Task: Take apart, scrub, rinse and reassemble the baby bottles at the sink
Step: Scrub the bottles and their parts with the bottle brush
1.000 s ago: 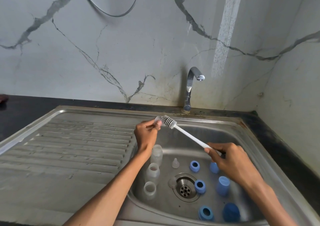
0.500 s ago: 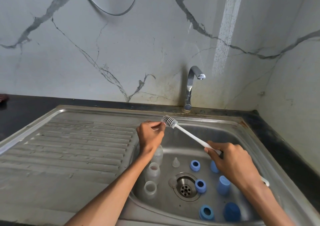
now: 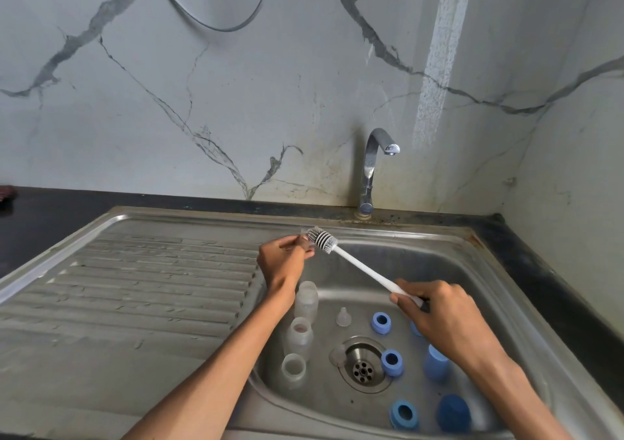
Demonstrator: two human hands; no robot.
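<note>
**Inspector:** State of the hands, please.

**Assistant:** The left hand [image 3: 285, 259], just left of centre frame, has its fingers curled in a pinch on a small clear silicone teat [image 3: 305, 241], barely visible at the fingertips. The right hand [image 3: 435, 311], right of centre, is wrapped round the handle of a white long-handled bottle brush [image 3: 358, 265]. Its grey ribbed head [image 3: 323, 239] touches the teat — judged to be the scrubbing step, with the piece lifted above the basin so the bristles can work round it.

**Inspector:** And the remaining bottle parts?

**Assistant:** All apart, lying in the stainless steel sink basin [image 3: 479, 291]. Three clear plastic bottle bodies [image 3: 299, 336] stand in a row down the basin's left side, mouths up. A second clear teat [image 3: 343, 317] stands behind the round metal drain [image 3: 363, 365]. Blue plastic collar rings [image 3: 391, 362] and blue caps [image 3: 452, 414] are spread across the right and lower right — apparently grouped by kind for taking in turn.

**Inspector:** Water?

**Assistant:** The chrome curved tap [image 3: 373, 166], upper centre, shows no stream. Rinsing and reassembly appear not yet begun. The ribbed steel draining board [image 3: 135, 297] at left carries no parts.

**Inspector:** Risk?

**Assistant:** The teat is small and likely slippery; a firm brush stroke could flick it out of the pinch.
</note>
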